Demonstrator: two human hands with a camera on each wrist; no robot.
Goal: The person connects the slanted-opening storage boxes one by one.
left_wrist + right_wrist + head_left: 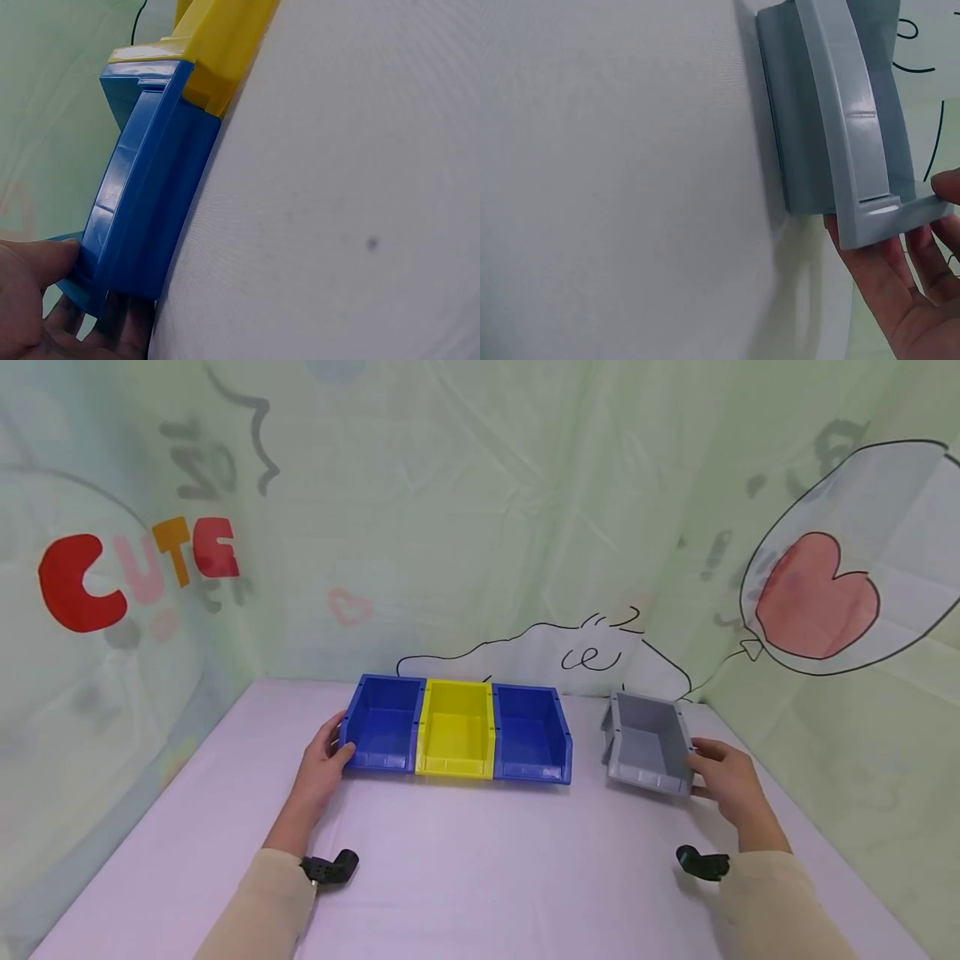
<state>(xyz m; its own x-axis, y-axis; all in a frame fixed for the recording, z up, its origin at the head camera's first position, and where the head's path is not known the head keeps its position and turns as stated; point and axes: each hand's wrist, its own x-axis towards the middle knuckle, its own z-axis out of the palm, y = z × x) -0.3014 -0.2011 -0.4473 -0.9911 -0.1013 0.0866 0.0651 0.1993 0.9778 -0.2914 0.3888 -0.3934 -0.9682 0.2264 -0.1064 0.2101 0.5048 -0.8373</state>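
Three plastic storage bins stand side by side in a row: a left blue bin (385,727), a yellow bin (455,727) and a right blue bin (529,735). My left hand (321,766) grips the left blue bin by its outer side wall, thumb over the rim and fingers outside, as the left wrist view also shows. Apart from the row, to the right, is a grey bin (647,743), slightly turned. My right hand (727,777) pinches its right wall, with the thumb (946,184) at the rim and fingers on the outside. The bins' insides show nothing in them.
A pale cloth covers the table (480,868). Behind the bins hangs a printed curtain (465,527) with letters and a balloon drawing, and it also runs along both sides. A gap separates the right blue bin from the grey one. Each wrist wears a black camera mount (330,867).
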